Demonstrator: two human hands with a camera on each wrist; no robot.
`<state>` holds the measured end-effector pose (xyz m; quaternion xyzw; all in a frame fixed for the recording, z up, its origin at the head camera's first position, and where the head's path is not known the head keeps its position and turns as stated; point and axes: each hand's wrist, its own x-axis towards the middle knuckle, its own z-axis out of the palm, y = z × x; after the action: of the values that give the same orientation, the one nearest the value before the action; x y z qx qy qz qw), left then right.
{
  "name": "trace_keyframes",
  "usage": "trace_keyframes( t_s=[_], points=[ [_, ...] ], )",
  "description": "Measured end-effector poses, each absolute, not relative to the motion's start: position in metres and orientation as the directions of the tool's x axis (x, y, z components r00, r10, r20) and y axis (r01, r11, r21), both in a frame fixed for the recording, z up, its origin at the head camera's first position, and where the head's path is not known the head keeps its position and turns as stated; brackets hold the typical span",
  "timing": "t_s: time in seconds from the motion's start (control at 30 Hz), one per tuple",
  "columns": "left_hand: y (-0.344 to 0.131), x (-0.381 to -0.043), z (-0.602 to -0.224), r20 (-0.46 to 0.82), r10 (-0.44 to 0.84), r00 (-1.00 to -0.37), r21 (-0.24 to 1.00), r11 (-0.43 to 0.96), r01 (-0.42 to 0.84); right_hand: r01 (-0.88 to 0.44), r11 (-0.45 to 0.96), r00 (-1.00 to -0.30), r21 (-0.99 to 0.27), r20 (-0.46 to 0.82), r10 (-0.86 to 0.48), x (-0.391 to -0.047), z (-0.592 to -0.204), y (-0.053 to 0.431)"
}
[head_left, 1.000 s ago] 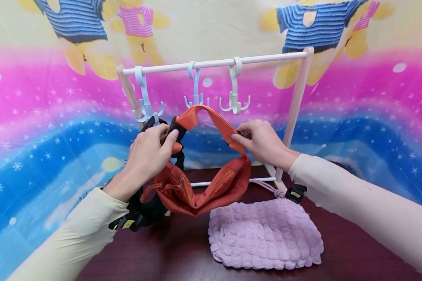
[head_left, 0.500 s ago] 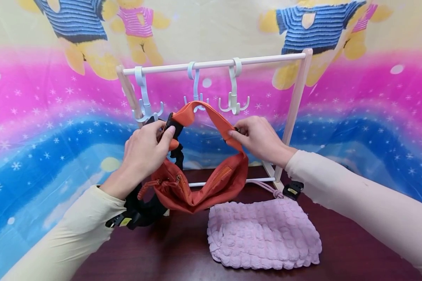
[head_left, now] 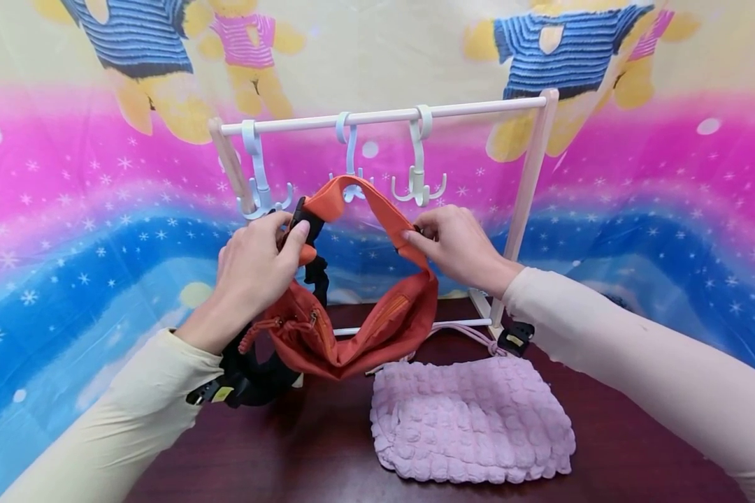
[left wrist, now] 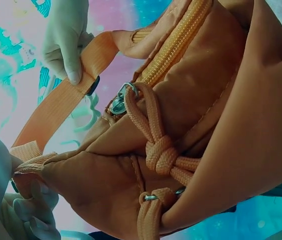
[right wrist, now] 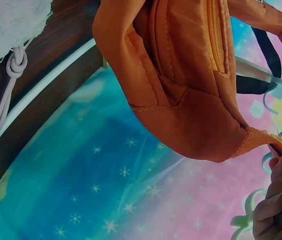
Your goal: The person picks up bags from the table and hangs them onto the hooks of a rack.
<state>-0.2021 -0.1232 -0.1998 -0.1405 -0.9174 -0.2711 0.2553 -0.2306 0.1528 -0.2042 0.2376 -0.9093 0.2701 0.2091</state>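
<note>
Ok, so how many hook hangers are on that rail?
3: the left hanger near the rail's end, the middle hanger partly behind the orange strap, and the right hanger beside it.

Two hands [head_left: 254, 269] [head_left: 464, 246], three hangers [head_left: 259, 169] [head_left: 351, 148] [head_left: 418, 157], one rack [head_left: 484, 107]

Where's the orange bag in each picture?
Head: in the middle, the orange bag hangs between the left hand and the right hand.
Left wrist: it's huge, filling the middle and right side.
Right wrist: top middle, reaching toward the right edge.
Match them by the right hand pinching the strap: right of centre, then top left, then bottom right.
</note>
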Motion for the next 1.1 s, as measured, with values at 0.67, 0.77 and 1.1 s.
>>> trace_keyframes(
  t_s=[0.67,0.77,1.1],
  points=[
    [-0.128,-0.208,-0.195,0.547,0.079,-0.834,0.433,0.826,0.362,-0.548,0.729,-0.801,-0.410,0.508,-0.317,-0.234,-0.204,0.145],
    [-0.128,-0.209,-0.194,0.546,0.077,-0.834,0.431,0.828,0.359,-0.548,0.726,-0.802,-0.415,0.509,-0.314,-0.235,-0.203,0.144],
    [-0.130,-0.212,-0.193,0.529,0.069,-0.846,0.434,0.835,0.339,-0.523,0.731,-0.825,-0.438,0.477,-0.305,-0.237,-0.201,0.140]
  ],
)
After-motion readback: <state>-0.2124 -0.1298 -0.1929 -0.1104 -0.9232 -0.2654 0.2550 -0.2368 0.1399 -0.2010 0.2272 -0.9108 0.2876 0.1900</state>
